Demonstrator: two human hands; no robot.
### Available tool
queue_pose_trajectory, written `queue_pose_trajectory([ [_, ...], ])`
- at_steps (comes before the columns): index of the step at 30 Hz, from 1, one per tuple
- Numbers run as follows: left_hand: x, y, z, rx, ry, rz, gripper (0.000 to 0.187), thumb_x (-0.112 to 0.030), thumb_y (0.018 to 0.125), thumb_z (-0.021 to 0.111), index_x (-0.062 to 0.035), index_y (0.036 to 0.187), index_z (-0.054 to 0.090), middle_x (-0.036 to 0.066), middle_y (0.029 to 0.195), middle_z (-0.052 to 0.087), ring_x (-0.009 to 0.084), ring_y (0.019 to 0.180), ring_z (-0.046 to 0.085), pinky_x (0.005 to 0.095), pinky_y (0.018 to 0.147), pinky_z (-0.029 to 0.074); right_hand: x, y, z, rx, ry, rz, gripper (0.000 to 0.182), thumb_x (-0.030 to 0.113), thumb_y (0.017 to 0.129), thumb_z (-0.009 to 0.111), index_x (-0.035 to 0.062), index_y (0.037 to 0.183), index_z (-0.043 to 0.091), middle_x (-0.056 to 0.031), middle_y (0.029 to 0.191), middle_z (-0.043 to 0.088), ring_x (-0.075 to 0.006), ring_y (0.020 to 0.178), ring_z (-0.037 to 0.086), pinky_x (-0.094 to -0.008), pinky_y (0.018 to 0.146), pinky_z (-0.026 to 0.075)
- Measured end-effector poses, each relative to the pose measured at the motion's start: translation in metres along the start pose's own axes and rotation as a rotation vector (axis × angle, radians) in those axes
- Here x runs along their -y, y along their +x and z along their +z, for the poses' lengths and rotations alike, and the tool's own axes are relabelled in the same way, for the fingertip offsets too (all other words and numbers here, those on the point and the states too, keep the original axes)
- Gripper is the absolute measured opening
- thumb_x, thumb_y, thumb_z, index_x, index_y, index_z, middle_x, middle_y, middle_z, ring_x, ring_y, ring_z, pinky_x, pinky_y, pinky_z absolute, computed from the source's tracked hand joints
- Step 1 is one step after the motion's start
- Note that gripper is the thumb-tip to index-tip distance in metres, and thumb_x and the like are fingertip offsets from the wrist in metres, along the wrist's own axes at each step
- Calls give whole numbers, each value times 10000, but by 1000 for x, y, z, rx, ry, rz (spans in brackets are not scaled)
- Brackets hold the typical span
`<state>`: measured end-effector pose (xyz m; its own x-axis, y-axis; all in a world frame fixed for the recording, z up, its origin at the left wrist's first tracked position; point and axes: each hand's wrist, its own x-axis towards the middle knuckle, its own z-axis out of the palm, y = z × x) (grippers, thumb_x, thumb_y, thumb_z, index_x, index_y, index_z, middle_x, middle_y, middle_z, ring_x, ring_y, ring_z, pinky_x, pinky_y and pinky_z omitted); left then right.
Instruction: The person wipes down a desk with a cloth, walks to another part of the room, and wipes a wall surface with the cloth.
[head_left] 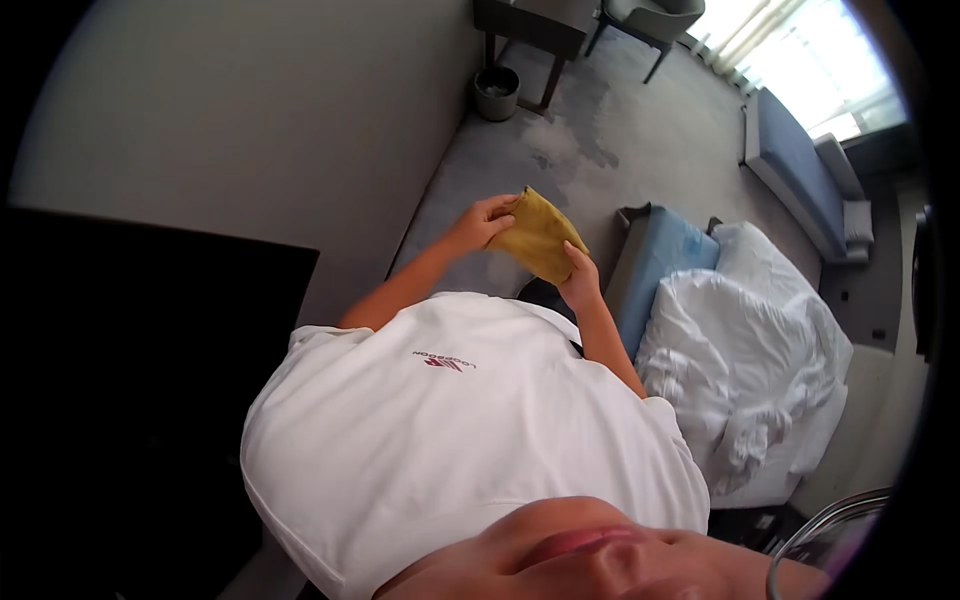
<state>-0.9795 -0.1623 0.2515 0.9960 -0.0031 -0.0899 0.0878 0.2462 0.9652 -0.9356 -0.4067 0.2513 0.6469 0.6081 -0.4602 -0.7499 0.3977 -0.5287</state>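
A yellow cloth (541, 238), folded into a flat, roughly square piece, is stretched between my two hands in front of my white shirt. My left hand (484, 222) is closed on its left edge, with the thumb on the near face and the fingers partly behind. On the lower right edge, my right hand (579, 277) grips the cloth with the thumb on top; its other fingers are mostly hidden. The cloth is held in the air above the carpet.
A large black screen (140, 400) stands close on my left by the grey wall. Ahead are a waste bin (496, 94), a desk (535, 25) and a chair (655, 18). To my right, a bed (750, 370) has rumpled white bedding; a blue sofa (797, 160) is near the window.
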Motion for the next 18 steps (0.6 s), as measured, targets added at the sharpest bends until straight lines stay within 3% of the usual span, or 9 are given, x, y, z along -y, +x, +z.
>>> queue_pose_trajectory([
  [4, 1, 83, -31, -46, -31, -20, 428, -21, 985, 534, -8, 1410, 489, 113, 1285, 631, 156, 1139, 614, 292, 954, 505, 48, 88, -14, 66, 102, 123, 411, 229, 1010, 498, 41, 1375, 505, -121, 1362, 576, -285, 1248, 565, -435, 1070, 441],
  [9, 12, 174, -52, -279, -22, -125, 375, -3, 973, 541, -17, 1348, 540, 111, 1216, 652, 147, 1107, 620, 276, 924, 512, 133, 201, -27, 72, 77, 238, 411, 227, 1000, 537, 60, 1375, 513, -90, 1363, 574, -264, 1237, 567, -417, 1033, 462],
  [11, -6, 223, -53, -333, -13, -153, 364, -10, 976, 540, -18, 1340, 543, 107, 1194, 656, 141, 1090, 622, 272, 919, 508, 176, 245, -25, 113, 37, 234, 422, 233, 1000, 524, 64, 1386, 502, -120, 1379, 566, -280, 1269, 548, -438, 1076, 437],
  [16, -20, 310, -58, -354, 36, -80, 373, -29, 981, 549, -32, 1353, 535, 104, 1161, 654, 134, 1075, 617, 272, 916, 498, 258, 315, -18, 121, -73, 297, 430, 232, 1000, 528, 52, 1389, 492, -123, 1389, 552, -291, 1274, 543, -435, 1073, 446],
  [18, -21, 341, -57, -389, 18, -151, 383, -33, 978, 558, -40, 1359, 532, 98, 1143, 652, 133, 1069, 618, 272, 912, 499, 285, 332, -13, 82, -14, 319, 431, 218, 991, 548, 37, 1378, 495, -132, 1382, 556, -297, 1261, 555, -439, 1063, 458],
])
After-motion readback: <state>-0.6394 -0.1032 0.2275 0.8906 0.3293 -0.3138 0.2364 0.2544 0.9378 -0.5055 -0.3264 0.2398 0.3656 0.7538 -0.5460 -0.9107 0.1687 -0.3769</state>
